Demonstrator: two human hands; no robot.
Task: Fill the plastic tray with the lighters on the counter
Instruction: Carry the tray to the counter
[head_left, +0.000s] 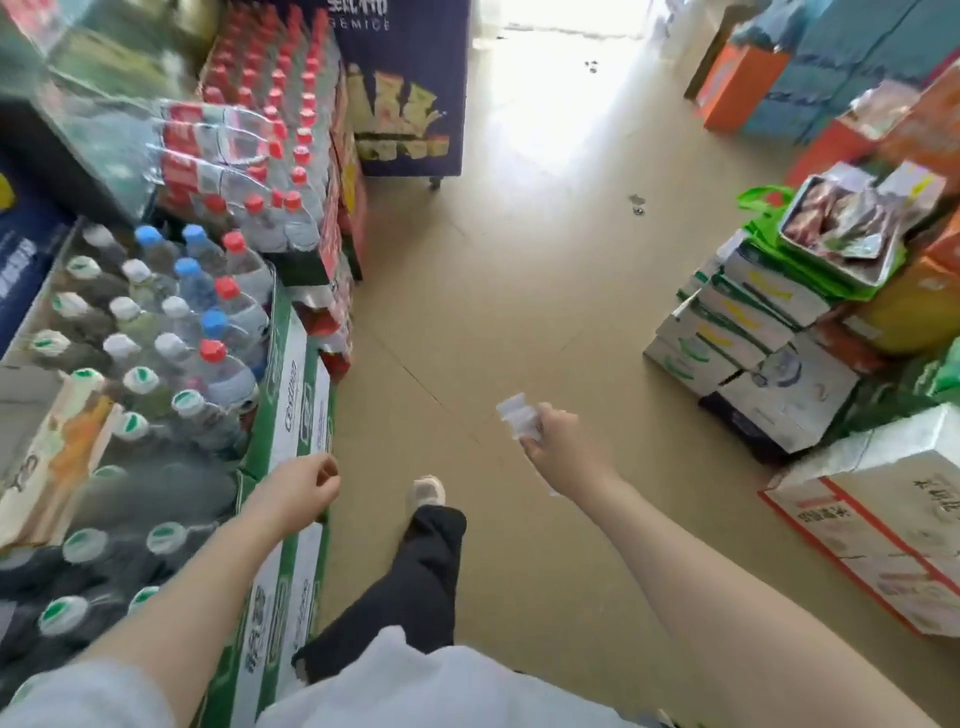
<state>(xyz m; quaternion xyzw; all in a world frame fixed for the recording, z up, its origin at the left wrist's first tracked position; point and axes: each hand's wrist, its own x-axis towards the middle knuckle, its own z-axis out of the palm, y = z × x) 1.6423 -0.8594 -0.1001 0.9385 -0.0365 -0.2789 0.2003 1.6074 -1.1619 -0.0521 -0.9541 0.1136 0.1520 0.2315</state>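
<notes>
A person's right hand pinches a small clear plastic tray at arm's length over a tan tiled shop floor, mid-stride between stacked goods. The left hand swings loosely curled and holds nothing, just beside green-and-white cartons topped with shrink-wrapped water bottles. Ahead of the hands, a black trouser leg and pale shoe step forward. To the right of the tray hand stand white boxes and a red-edged carton. No lighters and no counter are in view; the tray looks empty, though blur makes that uncertain. The fingertip grip on one end of the light, slippery tray could fail with the arm's swing, dropping it on the floor, and the narrow aisle invites a knock against the piled boxes.
</notes>
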